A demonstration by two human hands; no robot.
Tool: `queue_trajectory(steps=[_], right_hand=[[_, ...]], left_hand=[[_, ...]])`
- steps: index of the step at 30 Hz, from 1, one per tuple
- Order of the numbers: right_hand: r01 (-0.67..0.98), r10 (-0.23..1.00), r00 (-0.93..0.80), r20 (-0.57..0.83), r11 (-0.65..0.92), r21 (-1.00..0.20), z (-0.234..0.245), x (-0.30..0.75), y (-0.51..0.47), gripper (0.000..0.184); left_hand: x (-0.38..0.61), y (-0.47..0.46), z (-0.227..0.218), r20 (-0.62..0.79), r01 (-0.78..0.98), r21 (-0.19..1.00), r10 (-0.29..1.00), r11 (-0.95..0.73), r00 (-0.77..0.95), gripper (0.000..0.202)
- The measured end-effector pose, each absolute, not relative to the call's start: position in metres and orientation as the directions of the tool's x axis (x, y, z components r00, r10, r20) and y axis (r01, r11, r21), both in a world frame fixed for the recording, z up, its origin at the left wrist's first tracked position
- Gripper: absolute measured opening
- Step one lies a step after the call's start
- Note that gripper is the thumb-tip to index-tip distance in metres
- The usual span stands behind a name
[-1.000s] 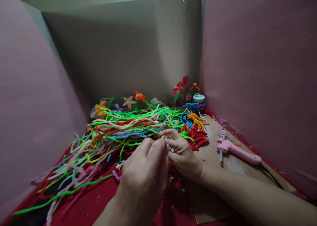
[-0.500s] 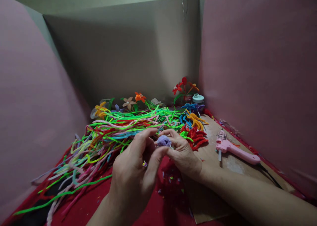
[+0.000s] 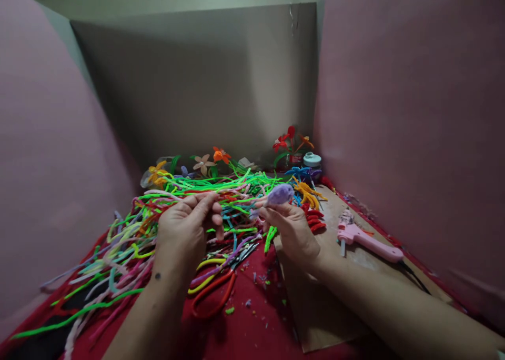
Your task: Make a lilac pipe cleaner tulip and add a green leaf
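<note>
My right hand [image 3: 294,228] pinches a fuzzy lavender pipe-cleaner bud [image 3: 280,194], its rounded end tilted up and to the right. A small lavender piece shows below the fingertips. My left hand [image 3: 191,220] is apart from it, thumb and forefinger pressed together; whether anything thin is between them I cannot make out. Behind both hands lies a heap of colourful pipe cleaners [image 3: 221,183]. Below and between them, on the red cloth [image 3: 252,323], are scissors [image 3: 215,294] with red and yellow handles, partly under a purple pipe cleaner.
On the cardboard [image 3: 329,318] at right lies a pink glue gun [image 3: 369,239] with its cord. Red petal pieces [image 3: 314,218] and orange ones [image 3: 310,194] sit near my right hand. Finished flowers [image 3: 221,156] and a jar with a pale blue lid [image 3: 312,160] stand at the back.
My hands have moved apart, the left one to the left. The lavender bud has risen to the right in my right hand and shows from its side. The scissors have come into sight.
</note>
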State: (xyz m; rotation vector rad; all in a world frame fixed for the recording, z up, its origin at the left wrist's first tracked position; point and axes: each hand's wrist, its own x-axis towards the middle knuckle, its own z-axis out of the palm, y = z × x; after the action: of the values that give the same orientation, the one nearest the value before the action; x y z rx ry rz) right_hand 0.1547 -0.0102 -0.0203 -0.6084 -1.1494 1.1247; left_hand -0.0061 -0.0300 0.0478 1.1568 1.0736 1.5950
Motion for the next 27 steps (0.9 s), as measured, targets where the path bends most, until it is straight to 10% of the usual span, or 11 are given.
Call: queue_trajectory(steps=[8, 18, 27], right_hand=[[-0.700, 0.987, -0.043, 0.153, 0.080, -0.710, -0.013, 0.158, 0.001, 0.017], [-0.725, 0.977, -0.211, 0.017, -0.145, -0.673, -0.022, 0.160, 0.007, 0.025], [-0.687, 0.955, -0.294, 0.045, -0.178, -0.705, -0.024, 0.156, 0.001, 0.029]], left_hand=[[-0.032, -0.003, 0.060, 0.201, -0.353, 0.893, 0.949, -0.278, -0.242, 0.007], [-0.019, 0.007, 0.108, 0.313, -0.409, 0.853, 0.945, -0.325, -0.099, 0.025], [-0.019, 0.006, 0.085, 0.366, 0.320, 0.869, 0.925, -0.379, 0.101, 0.015]])
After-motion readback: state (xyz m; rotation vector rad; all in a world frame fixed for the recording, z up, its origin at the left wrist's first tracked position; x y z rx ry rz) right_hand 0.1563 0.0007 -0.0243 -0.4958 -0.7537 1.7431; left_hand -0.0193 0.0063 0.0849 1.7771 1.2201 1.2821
